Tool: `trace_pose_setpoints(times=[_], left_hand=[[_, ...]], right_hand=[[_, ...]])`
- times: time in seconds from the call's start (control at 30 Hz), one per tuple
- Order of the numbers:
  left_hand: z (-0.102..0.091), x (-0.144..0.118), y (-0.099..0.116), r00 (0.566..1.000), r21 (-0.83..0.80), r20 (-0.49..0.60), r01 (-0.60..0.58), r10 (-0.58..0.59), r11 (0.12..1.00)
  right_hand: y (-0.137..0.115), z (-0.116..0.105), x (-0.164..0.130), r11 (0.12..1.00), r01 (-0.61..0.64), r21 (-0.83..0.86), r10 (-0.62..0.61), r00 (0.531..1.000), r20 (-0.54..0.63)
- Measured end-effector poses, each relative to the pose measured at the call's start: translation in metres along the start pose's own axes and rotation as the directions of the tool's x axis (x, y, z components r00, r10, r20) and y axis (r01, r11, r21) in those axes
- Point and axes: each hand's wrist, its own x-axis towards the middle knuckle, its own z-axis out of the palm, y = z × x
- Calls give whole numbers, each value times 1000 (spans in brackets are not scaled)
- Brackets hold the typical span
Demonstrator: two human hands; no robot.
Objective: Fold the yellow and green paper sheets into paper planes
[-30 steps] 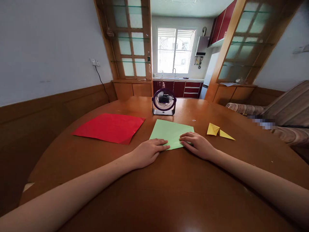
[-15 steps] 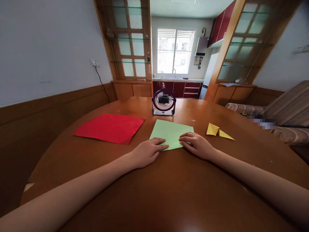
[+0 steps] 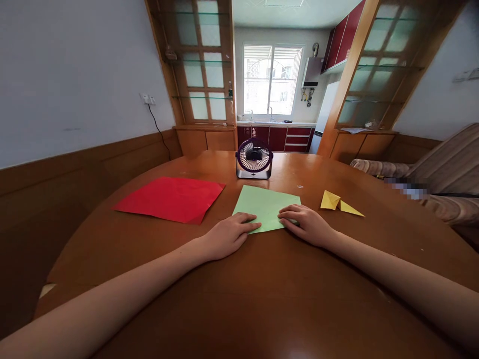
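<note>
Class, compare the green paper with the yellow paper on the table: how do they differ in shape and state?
The green paper lies as a broad flat sheet; the yellow paper is already folded into a small pointed shape. Both the left hand and right hand press on the green paper; the yellow paper lies untouched to the right. Both rest on the wooden table.

The green paper [image 3: 266,207] is a light green sheet that lies flat on the bench, near the middle, turned a little so one corner points to the near side. Its near edge seems folded over; both near corners are pressed under fingers.
</note>
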Motion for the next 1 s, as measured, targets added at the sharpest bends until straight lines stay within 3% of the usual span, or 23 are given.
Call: trace_pose_setpoints(times=[0.23, 0.43, 0.73, 1.0], left_hand=[[1, 3, 5, 996, -43, 49, 70, -68, 997], [5, 6, 5, 998, -90, 17, 68, -67, 994], [-7, 1, -20, 997, -168, 74, 3, 9, 986], [-18, 0, -32, 983, -318, 181, 33, 27, 948]], right_hand=[[6, 3, 1, 1000, -23, -5, 23, 1000, -10], [10, 2, 0, 999, -43, 0, 43, 999, -13], [10, 1, -2, 999, -27, -21, 27, 1000, -5], [12, 2, -3, 999, -7, -53, 7, 1000, 5]])
